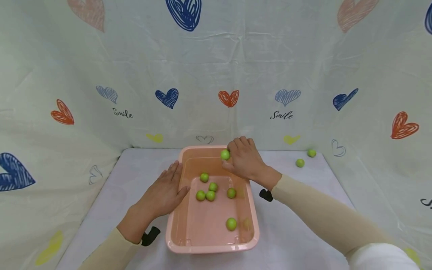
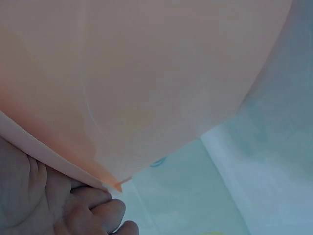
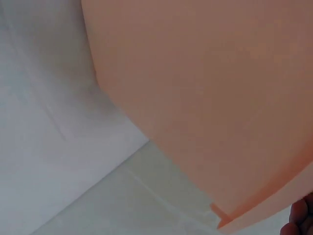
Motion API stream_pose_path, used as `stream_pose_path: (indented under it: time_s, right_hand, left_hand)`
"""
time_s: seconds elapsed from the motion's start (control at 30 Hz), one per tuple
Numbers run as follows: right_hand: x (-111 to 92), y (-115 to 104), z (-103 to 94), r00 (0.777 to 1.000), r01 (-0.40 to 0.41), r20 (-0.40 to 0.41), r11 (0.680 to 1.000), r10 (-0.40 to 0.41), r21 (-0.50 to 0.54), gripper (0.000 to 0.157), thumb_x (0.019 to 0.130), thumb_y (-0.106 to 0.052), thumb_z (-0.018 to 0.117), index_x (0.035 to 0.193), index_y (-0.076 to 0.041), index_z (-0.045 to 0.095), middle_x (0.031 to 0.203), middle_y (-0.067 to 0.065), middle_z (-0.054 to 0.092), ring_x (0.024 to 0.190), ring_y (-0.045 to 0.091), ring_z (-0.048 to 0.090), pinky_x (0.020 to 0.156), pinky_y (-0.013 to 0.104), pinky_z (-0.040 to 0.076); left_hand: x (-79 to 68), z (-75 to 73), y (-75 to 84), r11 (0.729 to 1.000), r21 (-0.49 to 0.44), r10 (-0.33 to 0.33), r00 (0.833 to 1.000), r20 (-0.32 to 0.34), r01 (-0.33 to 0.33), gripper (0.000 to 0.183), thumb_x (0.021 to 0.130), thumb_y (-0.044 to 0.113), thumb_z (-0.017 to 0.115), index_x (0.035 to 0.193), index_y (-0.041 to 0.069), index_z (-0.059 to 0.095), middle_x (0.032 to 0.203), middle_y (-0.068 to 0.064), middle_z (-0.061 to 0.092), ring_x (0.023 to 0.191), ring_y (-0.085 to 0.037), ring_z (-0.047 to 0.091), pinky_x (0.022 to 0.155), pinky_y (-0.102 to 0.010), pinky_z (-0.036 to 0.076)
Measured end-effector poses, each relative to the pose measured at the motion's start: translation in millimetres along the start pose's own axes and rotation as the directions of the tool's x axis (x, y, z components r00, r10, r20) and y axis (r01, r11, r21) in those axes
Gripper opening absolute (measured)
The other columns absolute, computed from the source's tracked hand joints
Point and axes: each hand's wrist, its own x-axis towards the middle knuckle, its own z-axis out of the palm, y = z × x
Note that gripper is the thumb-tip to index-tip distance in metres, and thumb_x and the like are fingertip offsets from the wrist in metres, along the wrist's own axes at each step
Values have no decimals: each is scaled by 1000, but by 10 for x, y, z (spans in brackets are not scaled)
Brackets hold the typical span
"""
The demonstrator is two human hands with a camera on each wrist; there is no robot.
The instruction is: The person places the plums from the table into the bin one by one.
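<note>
A pink plastic basin [image 1: 212, 249] stands at the middle of the table, with several small round green fruits [image 1: 231, 224] on its floor. My left hand [image 1: 162, 191] lies along the left rim, fingers extended and the thumb reaching over the inside. In the left wrist view its curved fingers [image 2: 108, 213] show beneath the basin's rim [image 2: 54, 154]. At the far right corner of the basin, my right hand [image 1: 245, 159] pinches another green fruit [image 1: 225, 154] between thumb and fingers, above the inside. The right wrist view mostly shows the basin's outer wall [image 3: 195, 98], with fingertips [image 3: 299, 213] at the lower right.
Two more green fruits, one nearer [image 1: 300, 162] and one farther [image 1: 311, 153], lie at the table's back right corner. A white cloth covers the table [image 1: 290, 225]. Behind and beside it hangs a pale curtain [image 1: 202, 60] printed with hearts.
</note>
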Motion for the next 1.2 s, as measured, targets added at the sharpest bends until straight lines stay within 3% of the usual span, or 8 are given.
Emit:
stream_pose_path:
  time_s: [0.3,0.5,0.8,1.2]
  right_hand:
    - [21,-88,113,989,-3,147,998,11,-58,34,89,-44,53,91,-10,52,81,0,43,82,23,39,73,39,32]
    - [5,-118,150,980,6,198,994,16,-112,35,91,-45,52,89,-9,52,79,1,41,81,24,39,71,39,31]
    - [-17,-140,150,967,-19,246,983,64,-184,38,91,-47,54,87,-10,50,78,2,41,78,24,38,69,39,31]
    - [-20,-142,162,968,-31,235,976,83,-217,46,92,-53,49,93,-7,54,79,4,44,77,24,39,68,39,32]
  left_hand:
    - [1,-2,-2,1000,-6,1,1000,-4,-1,77,103,41,49,153,-11,21,159,-28,21,148,-39,21,117,-54,23]
    - [2,-5,7,1000,-11,-2,1000,2,2,78,103,41,49,153,-11,21,160,-27,21,148,-39,21,117,-54,23]
    - [-2,-6,10,1000,-18,-1,1000,3,1,78,103,41,50,153,-10,21,160,-27,21,148,-39,21,117,-54,23]
    - [-3,-10,19,1000,-13,-10,1000,8,10,78,103,41,49,154,-10,20,160,-27,20,148,-39,21,117,-54,23]
